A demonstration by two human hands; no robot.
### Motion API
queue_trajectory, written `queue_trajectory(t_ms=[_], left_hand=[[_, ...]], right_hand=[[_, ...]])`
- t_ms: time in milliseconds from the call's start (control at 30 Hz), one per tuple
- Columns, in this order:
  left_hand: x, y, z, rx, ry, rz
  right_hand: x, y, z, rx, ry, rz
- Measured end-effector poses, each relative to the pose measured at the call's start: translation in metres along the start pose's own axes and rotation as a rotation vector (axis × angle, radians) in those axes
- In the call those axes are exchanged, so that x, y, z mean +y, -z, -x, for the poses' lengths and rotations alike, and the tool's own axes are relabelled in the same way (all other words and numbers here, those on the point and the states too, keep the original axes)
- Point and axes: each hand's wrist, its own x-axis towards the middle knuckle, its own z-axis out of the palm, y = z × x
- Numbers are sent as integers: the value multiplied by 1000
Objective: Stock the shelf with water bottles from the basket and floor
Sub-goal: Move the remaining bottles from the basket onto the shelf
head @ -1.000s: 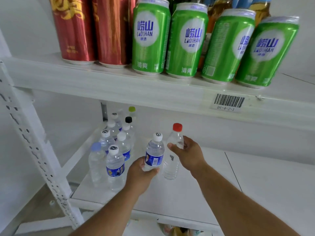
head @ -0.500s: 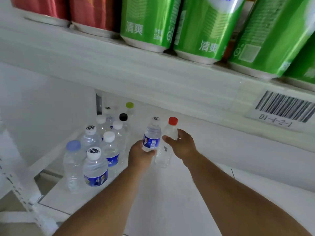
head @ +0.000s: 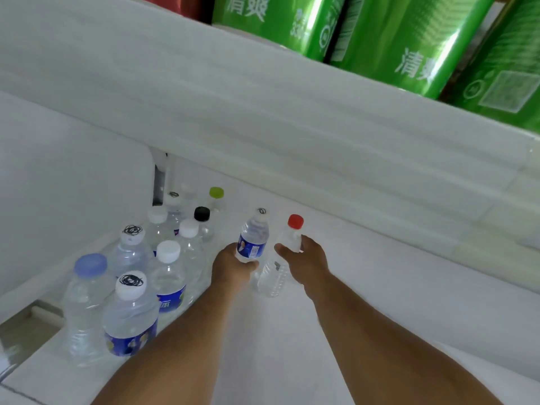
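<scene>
My left hand (head: pixel 232 266) grips a small blue-labelled water bottle (head: pixel 253 236) with a white cap, held tilted over the white lower shelf (head: pixel 365 302). My right hand (head: pixel 305 263) grips a clear red-capped bottle (head: pixel 285 252) just to its right, also tilted. Both bottles sit deep under the upper shelf, side by side and a little apart. To the left, several water bottles (head: pixel 131 314) stand in rows on the same shelf, with white, blue, black and yellow-green caps.
The thick white upper shelf board (head: pixel 263 118) hangs low overhead, carrying green cans (head: pixel 409 36). A white side wall (head: pixel 58 185) closes the left. A gap at the lower left shows the floor (head: pixel 20 331).
Both hands have carried their bottles deeper under the upper shelf. My view has dropped and moved closer, so the standing bottles look nearer and the cans are cut off at the top.
</scene>
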Motion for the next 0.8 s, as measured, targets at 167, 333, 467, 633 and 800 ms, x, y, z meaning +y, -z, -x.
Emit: queue_trajectory(t_ms=[167,333,467,633,800], left_hand=[[-3,-5,-7,-27,-40,-18],[-5,-6,-7,-83,-41,-11],[-2,-6,-6,-126,-31,-42],[1,-2,-4,-187,11,-153],[8,7,14,-176,110,-172]], right_hand=[[0,-4,-9,-86,26,37],[6,-5,-11,-39,-31,60],[6,0,-16,-70,-80,80],[8,3,-20,-124,-64,220],[11,5,-13,-128,-112,252]])
